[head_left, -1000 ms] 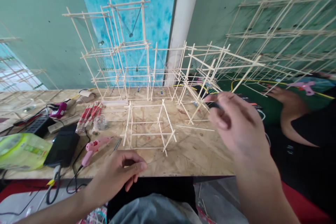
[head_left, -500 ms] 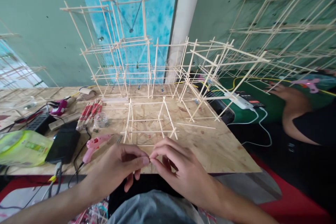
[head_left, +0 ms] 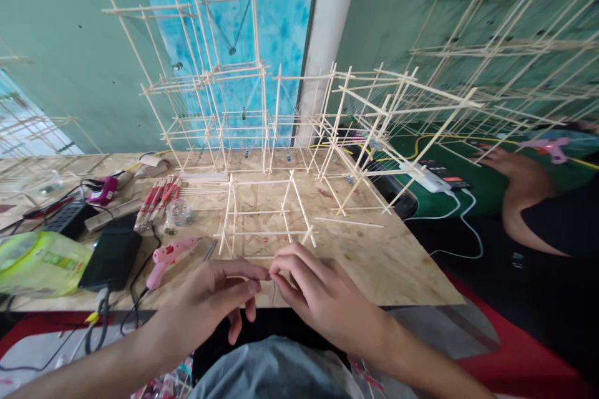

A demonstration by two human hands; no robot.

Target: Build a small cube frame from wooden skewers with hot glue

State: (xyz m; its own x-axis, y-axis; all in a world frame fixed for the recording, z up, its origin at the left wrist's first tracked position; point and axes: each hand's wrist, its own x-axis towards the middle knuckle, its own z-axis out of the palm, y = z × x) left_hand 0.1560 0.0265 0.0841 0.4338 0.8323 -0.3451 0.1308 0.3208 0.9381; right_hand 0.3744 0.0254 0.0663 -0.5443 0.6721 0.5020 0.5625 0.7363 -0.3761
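My left hand (head_left: 213,302) and my right hand (head_left: 318,296) meet at the near edge of the wooden board (head_left: 365,255). Their fingertips pinch together on something tiny that I cannot make out. Just beyond them stands a small cube frame of thin wooden sticks (head_left: 264,218). Behind it rises a tall lattice of the same sticks (head_left: 219,81), reaching right over the board's edge.
A pink glue gun (head_left: 168,257) lies left of my hands, beside a black box (head_left: 110,255), a green bag (head_left: 40,265), red-tipped sticks (head_left: 156,196) and cables. Another person's arm (head_left: 519,190) rests on the green mat at right, near a white power strip (head_left: 428,179).
My right hand came down from the stick lattice at the right to meet my left hand at the board's near edge. The fingertips now pinch together.
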